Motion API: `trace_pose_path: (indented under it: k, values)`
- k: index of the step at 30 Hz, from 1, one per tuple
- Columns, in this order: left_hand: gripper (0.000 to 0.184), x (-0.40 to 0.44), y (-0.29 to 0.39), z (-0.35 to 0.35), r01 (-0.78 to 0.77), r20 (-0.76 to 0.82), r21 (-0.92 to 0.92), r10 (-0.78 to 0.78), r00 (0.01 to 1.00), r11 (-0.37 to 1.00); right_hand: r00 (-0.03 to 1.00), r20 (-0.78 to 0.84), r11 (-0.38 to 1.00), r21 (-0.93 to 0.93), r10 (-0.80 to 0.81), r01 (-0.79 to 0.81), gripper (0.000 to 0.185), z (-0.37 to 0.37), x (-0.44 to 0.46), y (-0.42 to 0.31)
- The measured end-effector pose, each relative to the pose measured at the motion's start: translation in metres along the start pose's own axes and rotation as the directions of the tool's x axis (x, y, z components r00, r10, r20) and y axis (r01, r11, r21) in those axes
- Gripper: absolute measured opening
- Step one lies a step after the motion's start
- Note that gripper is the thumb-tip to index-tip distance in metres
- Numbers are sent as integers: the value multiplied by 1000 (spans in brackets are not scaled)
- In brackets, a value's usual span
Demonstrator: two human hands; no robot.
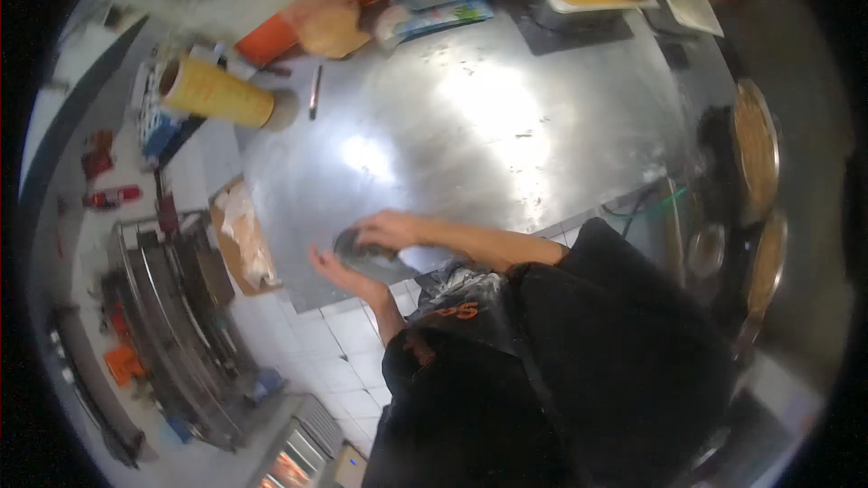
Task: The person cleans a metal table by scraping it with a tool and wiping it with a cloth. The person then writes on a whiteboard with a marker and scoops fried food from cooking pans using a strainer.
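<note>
Steel shone across the table [588, 81] I watched from my remote post. At its near edge, a dark round object [366, 259], too blurred to name, was between the left hand [351, 278] and the right hand [389, 229]. The left's fingers were stretched out beside it; the right's bent over it, how firmly closed I couldn't make out.

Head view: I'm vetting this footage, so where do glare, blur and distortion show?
Head view: glare whitens patches of the metal table; left hand, right hand and the dark thing there look soft. Head view again: fisheye bending, black corners.
</note>
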State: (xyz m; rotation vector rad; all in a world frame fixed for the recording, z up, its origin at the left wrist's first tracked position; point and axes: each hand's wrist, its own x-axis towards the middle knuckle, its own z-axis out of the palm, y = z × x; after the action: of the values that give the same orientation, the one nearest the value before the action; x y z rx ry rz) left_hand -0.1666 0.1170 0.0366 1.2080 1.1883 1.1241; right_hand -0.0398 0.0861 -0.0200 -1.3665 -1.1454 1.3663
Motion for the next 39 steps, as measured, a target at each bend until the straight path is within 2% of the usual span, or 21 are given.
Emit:
trace_pose_path:
  k: [1,3,7,10,11,13,14,17,19,21,24,25,28,29,31,32,33,34,35,36,39]
  values:
    - [59,-3,1,3,-20,-3,-8,20,1000,1000,951,-111,951,76,-289,299,48,22,-1,12]
    - [67,0,2,14,-24,57,3,24,998,1000,952,-97,955,-95,-289,280,46,35,-30,-8]
    - [76,0,20,54,-1,193,-58,12,981,998,934,-214,951,50,-287,304,38,-15,-82,-37]
    - [75,-3,11,95,-37,387,-137,88,918,990,970,-206,954,239,-130,179,36,-70,-133,-55]
    - [73,-17,22,108,157,521,-209,-26,853,965,951,-295,934,307,-90,184,35,-83,-149,-61]
    - [69,-75,53,139,547,772,-242,-183,609,802,831,-506,971,-69,-230,227,45,-106,-185,-56]
    - [67,-104,53,150,574,811,-137,-241,533,808,752,-580,947,-253,-314,200,50,-116,-211,-51]
    - [52,-163,55,177,638,885,134,-381,268,758,515,-815,818,-472,-264,-328,83,-137,-289,-37]
    - [47,-205,50,197,196,936,278,-311,164,941,486,-853,810,-417,-191,-413,101,-142,-345,-30]
    - [40,-245,47,214,-236,980,188,-165,113,953,481,-875,852,-287,-48,-437,126,-145,-396,-34]
    - [37,-302,78,236,-526,966,128,-226,-126,841,456,-886,897,-133,83,-422,142,-143,-479,-42]
    - [34,-308,75,241,-552,967,-35,-111,-229,833,445,-890,915,-99,94,-391,151,-137,-496,-43]
    - [33,-338,92,260,-594,893,-125,-171,-417,795,357,-923,919,-6,147,-394,154,-122,-553,-50]
    - [34,-343,95,267,-576,907,-115,-150,-393,809,231,-968,931,6,96,-364,133,-115,-571,-54]
    - [30,-342,95,287,-532,934,-138,-69,-351,835,-239,-960,817,20,-144,-576,97,-123,-616,-4]
    - [28,-337,93,300,-508,944,-146,-34,-328,849,-574,-777,780,181,-260,-599,69,-114,-640,6]
    - [24,-333,88,315,-525,956,-148,-15,-294,838,-682,-704,765,326,-196,-556,67,-98,-674,5]
    - [20,-327,78,333,-538,968,-146,8,-250,830,-719,-675,651,471,-168,-595,68,-77,-708,22]
    - [17,-321,66,353,-545,921,-360,197,-336,757,-771,-637,496,663,-20,-561,73,-58,-738,36]
    - [17,-316,58,369,-616,916,-367,154,-371,697,-832,-524,211,847,180,-488,78,-46,-757,20]
    - [29,-300,27,408,-738,878,-414,19,-479,532,-753,-369,217,930,544,-298,87,14,-823,57]
